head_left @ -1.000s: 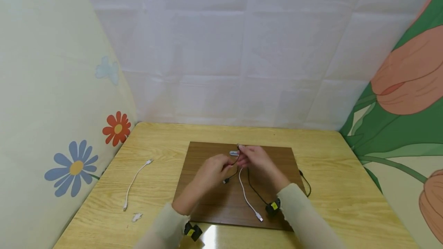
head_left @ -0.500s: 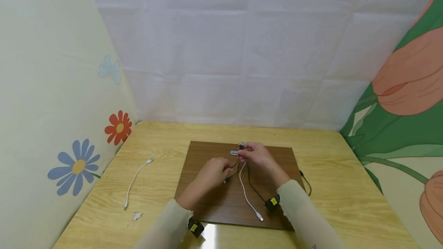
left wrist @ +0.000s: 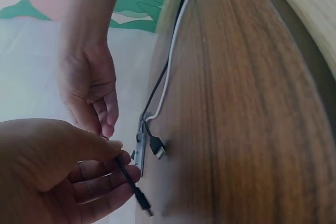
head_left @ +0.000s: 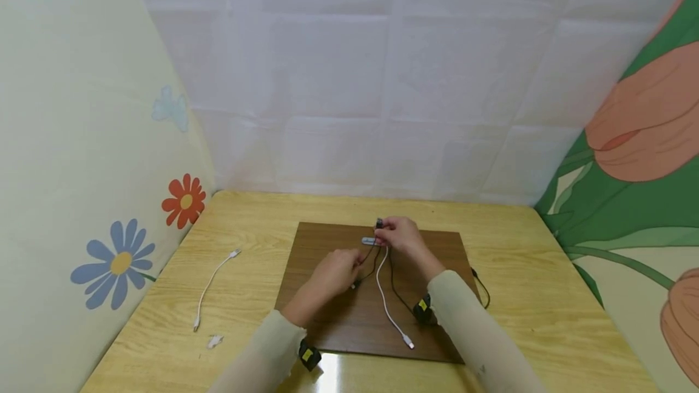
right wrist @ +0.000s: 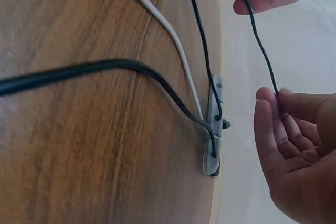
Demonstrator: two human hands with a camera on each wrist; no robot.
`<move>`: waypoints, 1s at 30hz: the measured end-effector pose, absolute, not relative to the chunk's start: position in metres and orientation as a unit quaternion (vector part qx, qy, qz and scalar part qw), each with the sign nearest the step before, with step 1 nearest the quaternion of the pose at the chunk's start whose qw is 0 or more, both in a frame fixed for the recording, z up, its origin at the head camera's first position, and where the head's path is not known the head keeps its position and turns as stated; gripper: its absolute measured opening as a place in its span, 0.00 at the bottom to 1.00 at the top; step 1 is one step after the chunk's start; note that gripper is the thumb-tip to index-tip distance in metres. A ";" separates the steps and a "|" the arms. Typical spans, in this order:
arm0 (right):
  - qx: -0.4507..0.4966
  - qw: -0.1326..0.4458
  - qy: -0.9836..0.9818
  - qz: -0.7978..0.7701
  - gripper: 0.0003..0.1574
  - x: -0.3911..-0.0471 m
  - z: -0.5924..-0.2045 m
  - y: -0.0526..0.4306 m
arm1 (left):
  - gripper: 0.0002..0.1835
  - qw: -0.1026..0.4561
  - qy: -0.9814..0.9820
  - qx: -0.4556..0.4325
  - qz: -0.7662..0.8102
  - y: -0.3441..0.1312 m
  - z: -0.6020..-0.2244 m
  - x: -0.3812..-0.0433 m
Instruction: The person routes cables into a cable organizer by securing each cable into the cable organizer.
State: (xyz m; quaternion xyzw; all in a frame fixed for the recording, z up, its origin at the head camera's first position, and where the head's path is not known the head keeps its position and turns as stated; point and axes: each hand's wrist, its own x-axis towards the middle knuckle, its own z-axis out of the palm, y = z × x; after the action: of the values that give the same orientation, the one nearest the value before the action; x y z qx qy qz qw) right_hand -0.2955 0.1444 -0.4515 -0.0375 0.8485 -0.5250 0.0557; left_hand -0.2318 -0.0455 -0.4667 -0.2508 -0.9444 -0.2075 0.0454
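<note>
My left hand pinches a thin black cable between thumb and fingertips. In the left wrist view, that cable's small plug sticks out below the left fingers. My right hand pinches the same cable farther along, and a black plug stands up at its fingertips. Between the hands the cable runs nearly straight. Close beside them, a grey cable clip strip sits near the board's far edge. A white cable and two other black cables pass through its slots; one ends in a USB plug.
The dark brown board lies on a light wooden table. To the left are a short white cable and a small white scrap. A black cable end loops past the board's right edge.
My right hand has moved slightly away from me, with the black plug rising into view above its fingertips. My left hand has barely shifted and keeps its pinch on the cable.
</note>
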 end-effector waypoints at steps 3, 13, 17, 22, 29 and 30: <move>-0.033 0.056 0.860 -0.507 0.09 -0.299 -0.453 0.144 | 0.03 0.049 -0.949 -0.253 -0.180 -0.045 -0.471 -0.233; -0.038 0.038 0.906 -0.420 0.07 -0.309 -0.456 0.138 | 0.09 0.033 -0.960 -0.257 -0.105 -0.042 -0.483 -0.238; -0.058 0.027 0.923 -0.378 0.05 -0.313 -0.460 0.135 | 0.12 0.036 -0.964 -0.255 -0.074 -0.040 -0.482 -0.236; -0.079 0.018 0.939 -0.334 0.05 -0.319 -0.466 0.131 | 0.12 0.052 -0.965 -0.248 -0.062 -0.039 -0.480 -0.235; -0.080 0.016 0.947 -0.310 0.06 -0.322 -0.471 0.125 | 0.12 0.059 -0.965 -0.248 -0.057 -0.039 -0.479 -0.235; -0.080 0.017 0.949 -0.306 0.06 -0.323 -0.472 0.124 | 0.12 0.060 -0.965 -0.248 -0.056 -0.039 -0.480 -0.235</move>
State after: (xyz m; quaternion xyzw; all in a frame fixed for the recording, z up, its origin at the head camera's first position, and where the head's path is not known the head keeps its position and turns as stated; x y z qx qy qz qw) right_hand -0.3226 0.1245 -0.4721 -0.0799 0.9486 -0.3058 0.0170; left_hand -0.2351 -0.0393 -0.4796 -0.2478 -0.9653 -0.0564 0.0601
